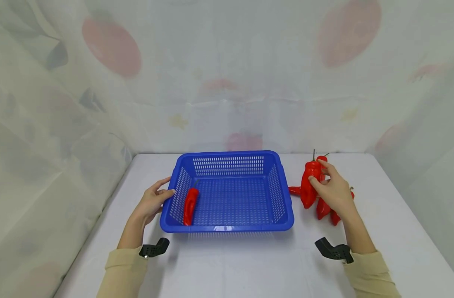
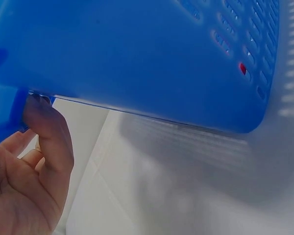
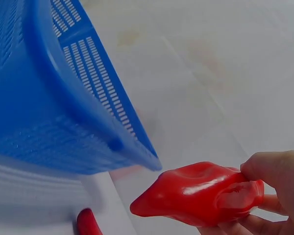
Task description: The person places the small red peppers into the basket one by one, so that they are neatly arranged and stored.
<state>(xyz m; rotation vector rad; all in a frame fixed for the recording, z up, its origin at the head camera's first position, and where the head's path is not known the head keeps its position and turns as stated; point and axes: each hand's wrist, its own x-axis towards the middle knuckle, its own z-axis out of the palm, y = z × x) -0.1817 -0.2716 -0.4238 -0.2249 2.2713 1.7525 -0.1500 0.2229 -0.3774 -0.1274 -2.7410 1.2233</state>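
Observation:
My left hand (image 1: 152, 200) grips the left rim of a blue plastic basket (image 1: 227, 228), thumb over the edge, as the left wrist view also shows, with curled fingers (image 2: 54, 142) at the rim. Inside the basket, along its left wall, lies one long red chili pepper (image 1: 190, 207). To the right of the basket, my right hand (image 1: 335, 192) pinches a large glossy red pepper (image 1: 309, 186) between thumb and fingers. In the right wrist view this pepper (image 3: 196, 193) is off the table, its tip pointing towards the basket (image 3: 63, 107).
Several other red peppers (image 1: 323, 209) lie under and beside my right hand, partly hidden by it. One slim red pepper (image 1: 295, 190) reaches towards the basket's right side. The white table (image 1: 249, 269) meets a printed cloth backdrop (image 1: 219, 116) behind and at both sides.

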